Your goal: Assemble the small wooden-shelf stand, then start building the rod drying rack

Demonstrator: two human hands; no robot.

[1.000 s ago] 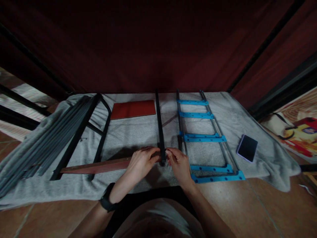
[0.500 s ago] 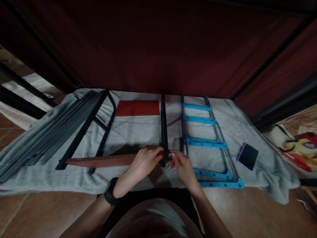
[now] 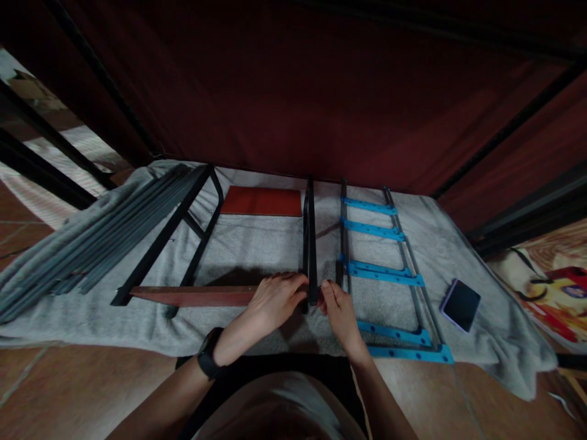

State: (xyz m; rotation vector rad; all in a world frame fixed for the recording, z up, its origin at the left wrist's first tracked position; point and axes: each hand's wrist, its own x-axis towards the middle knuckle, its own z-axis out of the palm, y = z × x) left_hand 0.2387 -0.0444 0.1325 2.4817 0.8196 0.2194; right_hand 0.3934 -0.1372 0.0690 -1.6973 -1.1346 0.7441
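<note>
Hands met at the near end of a black metal bar (image 3: 310,244) lying on a grey blanket (image 3: 247,244) on the floor. The left hand (image 3: 275,300) gripped a reddish wooden slat (image 3: 192,296) against the bar — fingers closed on it — while the right hand (image 3: 337,304) pinched the bar's end. That joint looked unfinished. Counted nearby: one blue-runged frame (image 3: 380,275) with five rungs, one red panel (image 3: 261,201), one phone (image 3: 461,304), one bundle of grey rods (image 3: 92,238).
</note>
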